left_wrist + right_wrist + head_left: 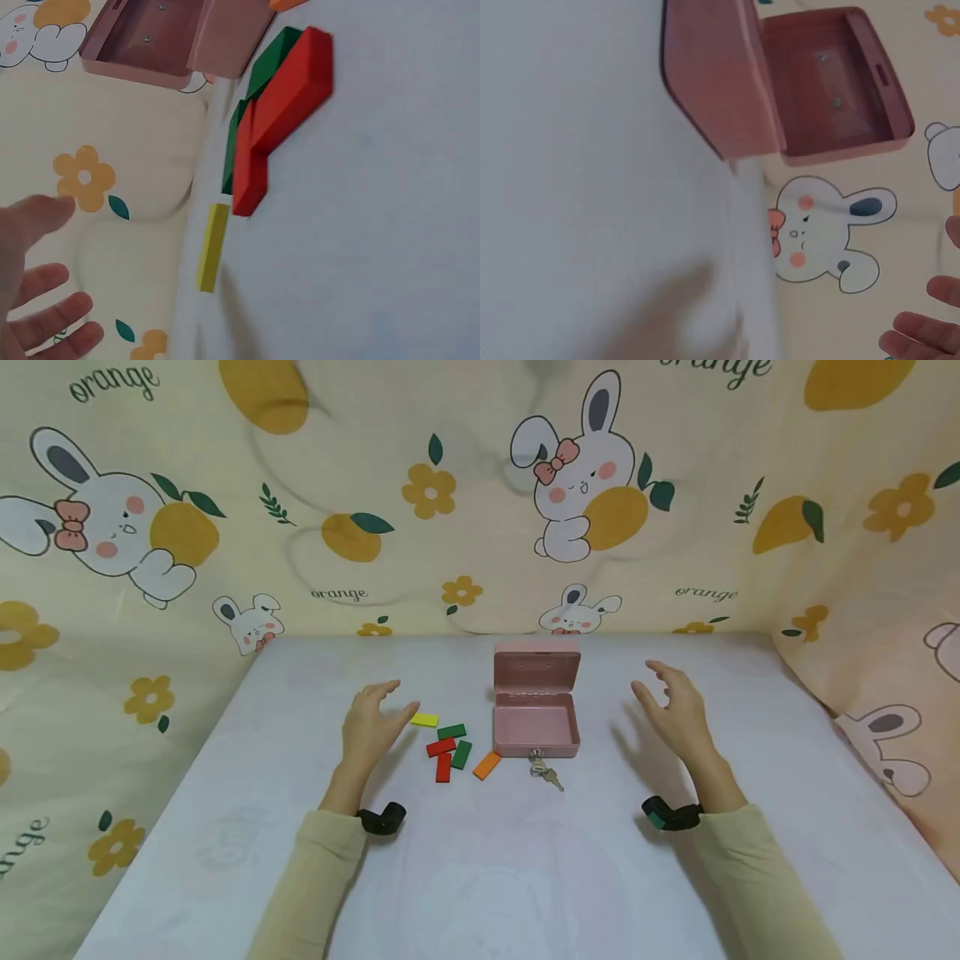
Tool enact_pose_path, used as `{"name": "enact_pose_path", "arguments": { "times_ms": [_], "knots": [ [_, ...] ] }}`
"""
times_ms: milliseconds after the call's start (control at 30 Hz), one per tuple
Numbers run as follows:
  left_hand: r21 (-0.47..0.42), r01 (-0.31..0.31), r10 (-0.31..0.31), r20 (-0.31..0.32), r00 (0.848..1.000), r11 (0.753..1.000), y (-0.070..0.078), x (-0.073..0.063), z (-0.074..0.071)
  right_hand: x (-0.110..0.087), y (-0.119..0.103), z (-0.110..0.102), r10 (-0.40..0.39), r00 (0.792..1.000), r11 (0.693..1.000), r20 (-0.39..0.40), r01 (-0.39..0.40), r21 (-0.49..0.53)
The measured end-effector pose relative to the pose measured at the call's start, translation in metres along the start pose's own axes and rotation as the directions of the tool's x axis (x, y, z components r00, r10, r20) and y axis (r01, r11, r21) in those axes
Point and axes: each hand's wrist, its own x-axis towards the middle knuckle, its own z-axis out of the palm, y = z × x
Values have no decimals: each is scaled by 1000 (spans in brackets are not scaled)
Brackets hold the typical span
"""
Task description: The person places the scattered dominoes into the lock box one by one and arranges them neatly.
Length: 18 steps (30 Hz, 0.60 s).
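A pink metal cash box (536, 750) stands on the table with its lid (537, 670) raised and its inside bare. Keys (551, 775) hang from the lock at its front. To its left lie several small blocks: a yellow block (425, 720), green ones, red ones such as the red block (296, 90), and an orange block (487, 765) by the box's front corner. My left hand (369, 724) hovers left of the blocks, fingers apart and holding nothing, thumb near the yellow one. On the box's other side, my right hand (678, 710) is raised over the table, also holding nothing.
A white cloth covers the table (480, 877). Behind it and along both sides hangs a curtain (480, 468) printed with rabbits and oranges. Each wrist wears a black camera, the left camera (382, 819) and the right camera (672, 815).
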Motion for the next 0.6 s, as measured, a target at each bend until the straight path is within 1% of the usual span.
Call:
{"name": "enact_pose_path", "arguments": {
  "times_ms": [100,233,433,600],
  "knots": [
    [-69,26,-26,-9,1000,997,0,-4,3,-3,-1,2,11,1000,997,-1,-11,73],
    [-140,56,-59,-19,998,989,-2,-8,9,-6,-4,5,41,999,990,32,-45,133],
    [-161,123,-125,2,992,979,0,-13,17,-11,-5,13,78,994,978,77,-91,185],
    [-187,165,-166,10,986,968,1,-15,23,-14,-6,22,96,987,968,129,-123,219]
  ]
}}
